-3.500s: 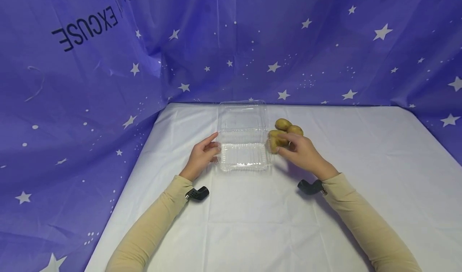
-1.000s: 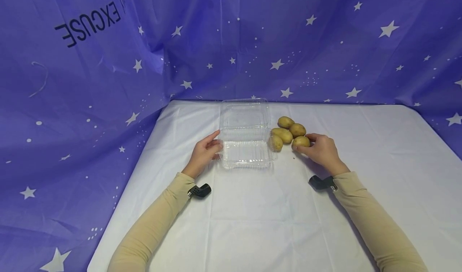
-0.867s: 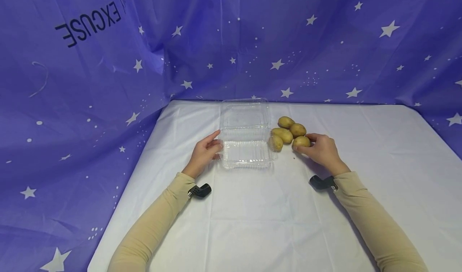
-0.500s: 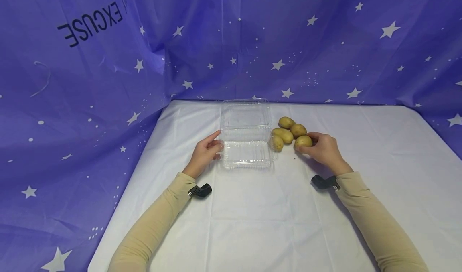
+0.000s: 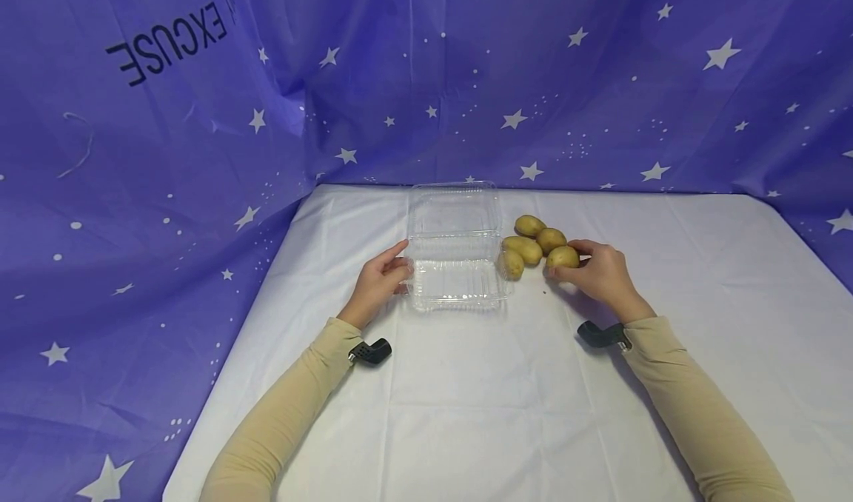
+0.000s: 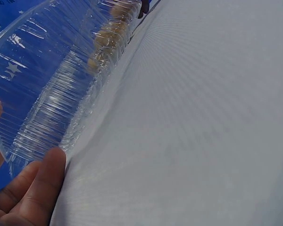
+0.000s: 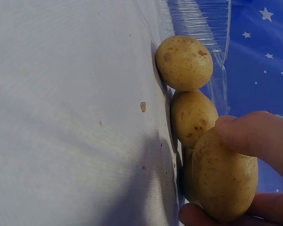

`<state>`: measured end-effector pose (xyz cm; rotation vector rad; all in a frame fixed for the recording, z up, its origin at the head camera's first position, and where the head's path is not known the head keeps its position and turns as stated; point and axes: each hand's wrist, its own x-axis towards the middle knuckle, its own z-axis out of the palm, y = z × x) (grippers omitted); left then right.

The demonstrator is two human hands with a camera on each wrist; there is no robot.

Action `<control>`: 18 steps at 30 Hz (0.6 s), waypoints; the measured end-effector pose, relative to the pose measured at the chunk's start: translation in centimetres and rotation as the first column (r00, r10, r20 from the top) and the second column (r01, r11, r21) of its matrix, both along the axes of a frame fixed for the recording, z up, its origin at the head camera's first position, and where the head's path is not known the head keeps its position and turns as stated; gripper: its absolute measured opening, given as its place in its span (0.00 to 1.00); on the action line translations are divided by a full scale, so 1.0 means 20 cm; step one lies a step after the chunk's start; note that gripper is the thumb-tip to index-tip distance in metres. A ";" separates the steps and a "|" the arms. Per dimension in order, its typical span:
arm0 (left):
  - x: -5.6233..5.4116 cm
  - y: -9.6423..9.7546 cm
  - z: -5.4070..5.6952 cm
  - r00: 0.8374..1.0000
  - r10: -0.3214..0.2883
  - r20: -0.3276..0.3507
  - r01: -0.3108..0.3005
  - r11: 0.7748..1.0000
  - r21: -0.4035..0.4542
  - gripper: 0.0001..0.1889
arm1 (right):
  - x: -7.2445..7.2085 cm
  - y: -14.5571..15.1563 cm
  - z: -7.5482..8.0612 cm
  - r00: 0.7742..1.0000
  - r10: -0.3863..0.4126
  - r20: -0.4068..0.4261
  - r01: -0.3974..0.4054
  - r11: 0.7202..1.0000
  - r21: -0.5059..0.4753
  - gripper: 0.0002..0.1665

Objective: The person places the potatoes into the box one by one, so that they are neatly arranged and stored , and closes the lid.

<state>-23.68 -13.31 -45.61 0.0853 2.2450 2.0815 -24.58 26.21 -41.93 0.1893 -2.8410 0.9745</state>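
Note:
A clear plastic clamshell container (image 5: pixel 455 278) lies opened out on the table, its lid (image 5: pixel 455 209) folded back behind the tray. My left hand (image 5: pixel 375 283) holds the tray's left edge; in the left wrist view a fingertip (image 6: pixel 54 162) presses at its corner. To the right my right hand (image 5: pixel 605 274) grips a potato (image 5: pixel 563 257) between thumb and fingers. Several more potatoes (image 5: pixel 523 249) cluster between this one and the container. The nearest of them (image 5: pixel 512 265) overlaps the tray's right rim in the head view.
White cloth (image 5: pixel 460 406) covers the table. A purple curtain (image 5: pixel 566 80) with stars stands behind and along the left side. A small brown crumb (image 7: pixel 143 107) lies on the cloth near the potatoes. Each wrist carries a black camera mount (image 5: pixel 600 335).
From beside the container, my right hand has shifted right and now holds a potato at the cluster's right end, easing slightly back and right over the last second. My left hand stays at the container.

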 end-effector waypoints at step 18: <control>0.01 0.00 0.02 1.000 -0.003 0.001 0.003 1.000 -0.007 0.32 | -0.01 0.00 0.00 1.000 0.004 -0.021 -0.004 1.000 -0.022 0.38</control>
